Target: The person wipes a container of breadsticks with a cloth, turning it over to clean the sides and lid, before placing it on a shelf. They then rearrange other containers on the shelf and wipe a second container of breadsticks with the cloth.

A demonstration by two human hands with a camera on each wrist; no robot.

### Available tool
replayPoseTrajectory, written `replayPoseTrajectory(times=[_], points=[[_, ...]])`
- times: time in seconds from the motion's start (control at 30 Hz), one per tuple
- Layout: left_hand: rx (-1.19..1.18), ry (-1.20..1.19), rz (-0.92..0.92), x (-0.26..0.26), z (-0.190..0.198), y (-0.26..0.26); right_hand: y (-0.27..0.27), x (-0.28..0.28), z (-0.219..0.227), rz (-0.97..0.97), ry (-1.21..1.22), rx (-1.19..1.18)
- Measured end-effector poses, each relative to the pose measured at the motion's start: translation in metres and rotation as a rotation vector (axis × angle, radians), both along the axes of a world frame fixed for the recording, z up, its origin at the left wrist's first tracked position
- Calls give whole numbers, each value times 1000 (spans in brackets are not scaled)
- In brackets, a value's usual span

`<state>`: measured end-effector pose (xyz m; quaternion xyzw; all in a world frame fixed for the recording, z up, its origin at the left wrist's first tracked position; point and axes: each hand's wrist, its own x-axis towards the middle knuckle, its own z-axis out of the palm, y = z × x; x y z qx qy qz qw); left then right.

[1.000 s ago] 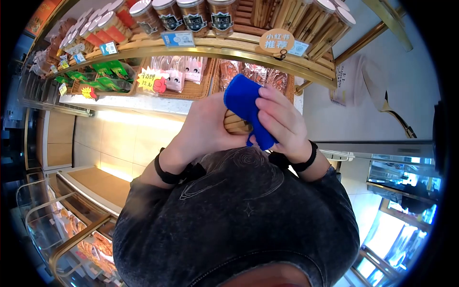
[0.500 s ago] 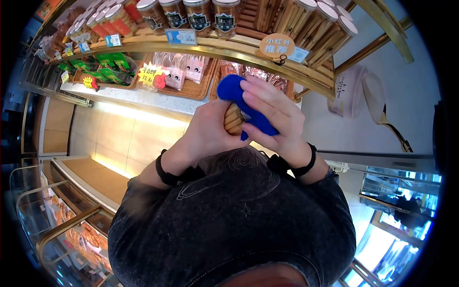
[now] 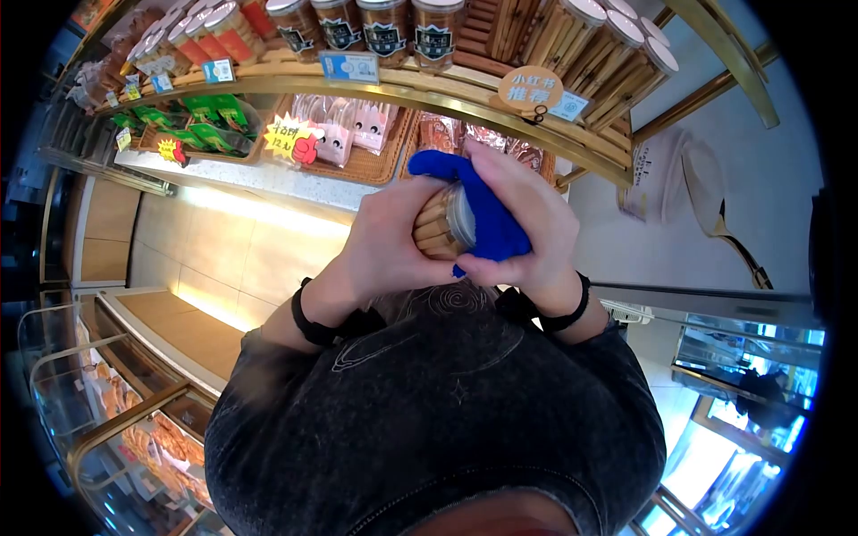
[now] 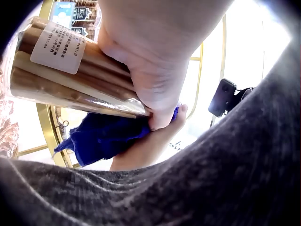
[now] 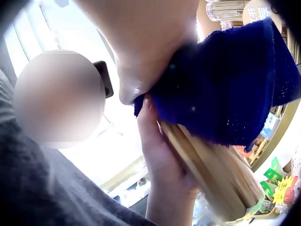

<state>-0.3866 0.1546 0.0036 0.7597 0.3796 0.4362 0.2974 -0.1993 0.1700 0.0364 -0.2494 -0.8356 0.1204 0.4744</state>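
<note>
In the head view my left hand [image 3: 380, 232] grips a clear jar [image 3: 435, 228] packed with tan stick-shaped snacks. The jar lies tilted, one round end toward my right hand [image 3: 545, 219]. That hand holds a blue cloth [image 3: 500, 228] over this end, its thumb below and its fingers above. A white printed label [image 4: 59, 47] shows on the jar's side in the left wrist view. In the right wrist view the cloth [image 5: 221, 89] drapes along the jar [image 5: 225, 179], and part of its round end is hidden under it.
Beyond the hands, a wooden shelf with a gold edge [image 3: 429, 105] bears several lidded jars [image 3: 435, 36]. Below it, wicker trays [image 3: 384, 165] hold packaged snacks. An orange round sign [image 3: 530, 87] stands at the shelf front. A glass bakery case [image 3: 134, 429] is at lower left.
My right hand and the cloth have shifted around the jar's end, uncovering more of its round rim. The left hand keeps its grip on the jar.
</note>
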Motion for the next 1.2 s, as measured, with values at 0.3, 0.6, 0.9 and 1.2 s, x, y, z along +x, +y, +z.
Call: replayPoseTrajectory(times=[0.3,0.6,0.9,1.2], points=[[-189,-71,-9,-1,2,-2,2,-1,-3,78,-7,298],[39,-49,92,-5,-4,2,-8,-21,1,-136,23,81],[-46,-91,4,-6,-11,-2,5,-7,-1,137,-72,364],[63,-155,172,4,-12,-5,-5,-17,-9,-149,101,45]])
